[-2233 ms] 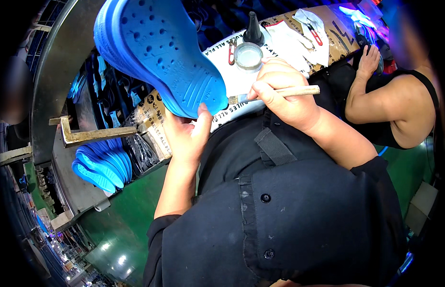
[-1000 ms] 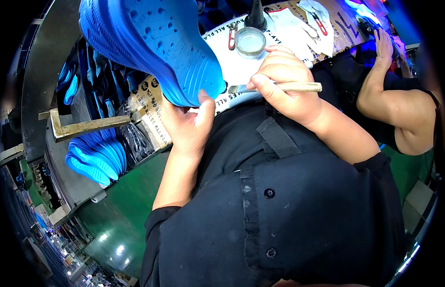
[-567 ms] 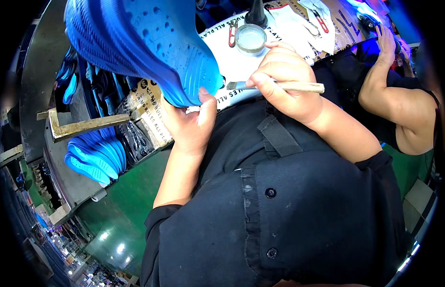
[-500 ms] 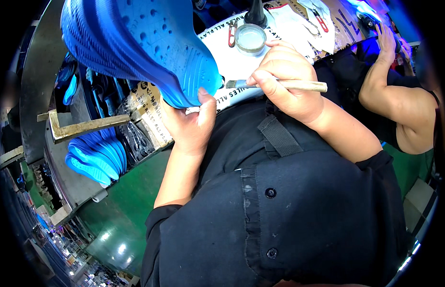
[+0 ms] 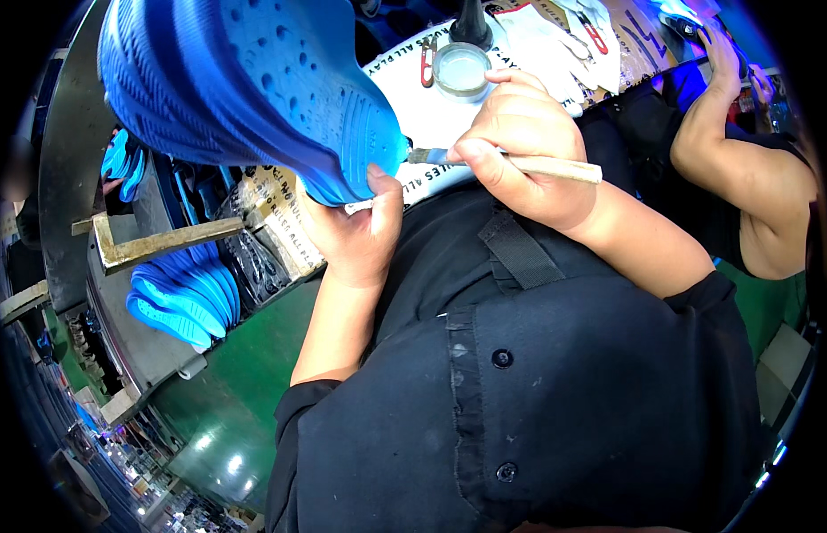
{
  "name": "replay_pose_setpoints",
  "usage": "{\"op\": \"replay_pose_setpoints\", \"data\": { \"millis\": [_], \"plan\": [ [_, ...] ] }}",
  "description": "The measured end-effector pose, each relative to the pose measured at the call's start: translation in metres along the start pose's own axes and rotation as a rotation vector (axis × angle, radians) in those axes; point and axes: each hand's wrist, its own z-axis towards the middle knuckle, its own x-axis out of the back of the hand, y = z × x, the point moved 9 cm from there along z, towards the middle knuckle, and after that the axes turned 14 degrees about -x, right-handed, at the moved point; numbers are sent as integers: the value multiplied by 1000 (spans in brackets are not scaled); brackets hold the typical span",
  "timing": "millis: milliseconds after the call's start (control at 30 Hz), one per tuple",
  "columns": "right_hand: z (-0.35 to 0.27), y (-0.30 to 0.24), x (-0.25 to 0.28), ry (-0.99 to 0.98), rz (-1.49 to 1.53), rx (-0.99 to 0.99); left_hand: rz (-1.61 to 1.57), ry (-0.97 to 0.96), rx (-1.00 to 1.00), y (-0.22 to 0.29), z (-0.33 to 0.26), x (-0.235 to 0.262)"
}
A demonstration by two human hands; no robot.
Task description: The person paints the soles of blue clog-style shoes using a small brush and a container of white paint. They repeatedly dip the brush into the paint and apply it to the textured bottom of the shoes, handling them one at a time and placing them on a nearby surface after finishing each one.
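A large blue foam shoe sole [image 5: 280, 80] with ridged sides and a dimpled inner face is held up at the upper left. My left hand [image 5: 364, 226] grips its near end, thumb on the inner face and fingers hidden beneath. My right hand [image 5: 529, 160] is closed round the pale wooden handle of a flat paintbrush [image 5: 555, 168]. The brush's dark bristles meet the sole's near right edge. Just beyond my right hand stands a round glass dish [image 5: 461, 71] of clear liquid.
Beside the dish are red-handled thread snips [image 5: 428, 60] and a dark cone-shaped bottle [image 5: 471, 25]. White gloves [image 5: 529, 44] lie further right. Several blue soles [image 5: 187, 293] are stacked at left, below a wooden bracket [image 5: 164, 242]. A co-worker's arm [image 5: 733, 169] is at right.
The sole has tilted slightly and shifted a little left. My right hand and the brush have moved slightly left, with the bristles staying at the sole's edge.
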Motion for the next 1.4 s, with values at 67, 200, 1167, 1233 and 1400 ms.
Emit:
{"op": "replay_pose_setpoints", "data": {
  "millis": [67,200,1167,1233,1400],
  "plan": [
    [1,-1,-1,29,7,12,19,-22,-27,2,2,-2],
    [-1,-2,-9,-23,-14,2,60,-28,-65,3,1,-1],
    [2,25,2,-21,-5,-65,-80,45,37,0,-7,5],
    [2,22,7,-19,-59,-23,-51,3,33,-1,-5,5],
    [-2,24,22,53,-43,-93,-80,100,159,-2,0,15]
  ]
}}
